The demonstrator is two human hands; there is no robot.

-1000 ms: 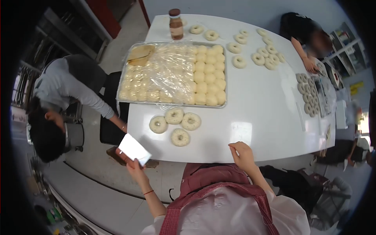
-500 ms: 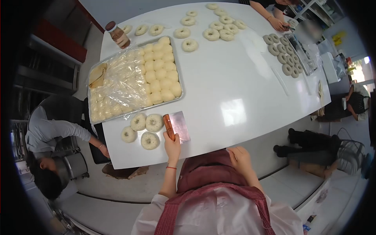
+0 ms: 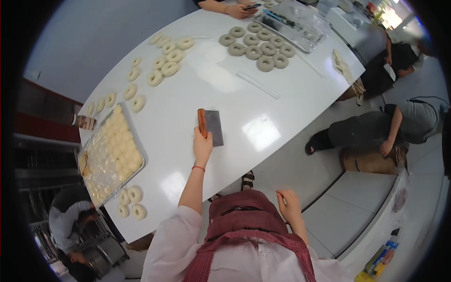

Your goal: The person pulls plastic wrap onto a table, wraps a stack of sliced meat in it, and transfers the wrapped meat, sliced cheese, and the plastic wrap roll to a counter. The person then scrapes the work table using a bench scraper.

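My left hand [image 3: 203,146] grips the wooden handle of a bench scraper [image 3: 214,128], whose flat metal blade lies on or just over the white table. My right hand [image 3: 289,206] hangs beside my maroon apron [image 3: 242,214], off the table edge, fingers loosely apart and nothing seen in it. Pale dough rings [image 3: 135,193] lie in a small group at the table's near left corner. Behind them a metal tray [image 3: 143,164] carries rows of pale dough balls [image 3: 123,143], partly under plastic film [image 3: 101,162].
More pale rings [image 3: 170,68] lie along the far left edge, by a jar [image 3: 84,122]. Grey rings [image 3: 252,51] sit before a film-covered tray [image 3: 307,44]. A clear strip [image 3: 257,85] and a cloth [image 3: 342,66] are on the table. Several people stand around; one holds a phone [image 3: 252,6].
My view has turned right, and I have moved along the table. My left hand has carried the scraper away from the near dough rings. My right hand has come away from the apron.
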